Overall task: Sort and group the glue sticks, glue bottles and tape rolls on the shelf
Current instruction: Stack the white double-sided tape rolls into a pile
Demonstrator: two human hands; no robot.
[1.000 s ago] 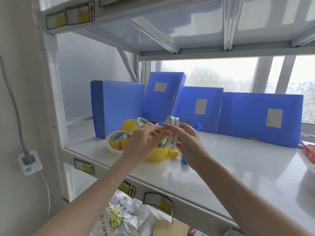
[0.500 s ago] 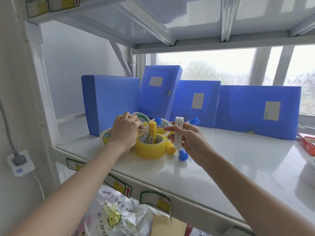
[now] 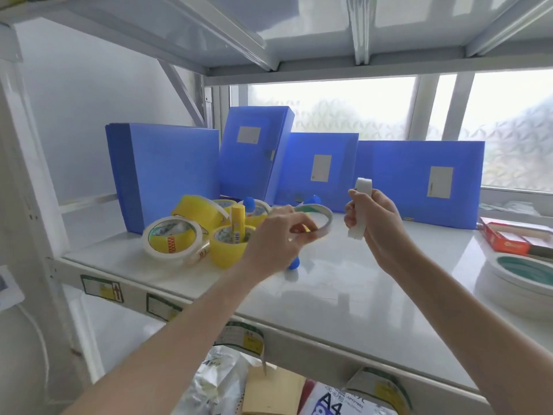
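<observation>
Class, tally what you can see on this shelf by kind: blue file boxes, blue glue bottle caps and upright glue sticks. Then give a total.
Blue file boxes: 4
Blue glue bottle caps: 3
Upright glue sticks: 1
Total: 8

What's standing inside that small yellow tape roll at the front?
A yellow glue stick stands upright inside the yellow tape roll, its top poking out above the rim. Its bottom end is hidden by the roll's wall, so what else lies inside cannot be seen.
</observation>
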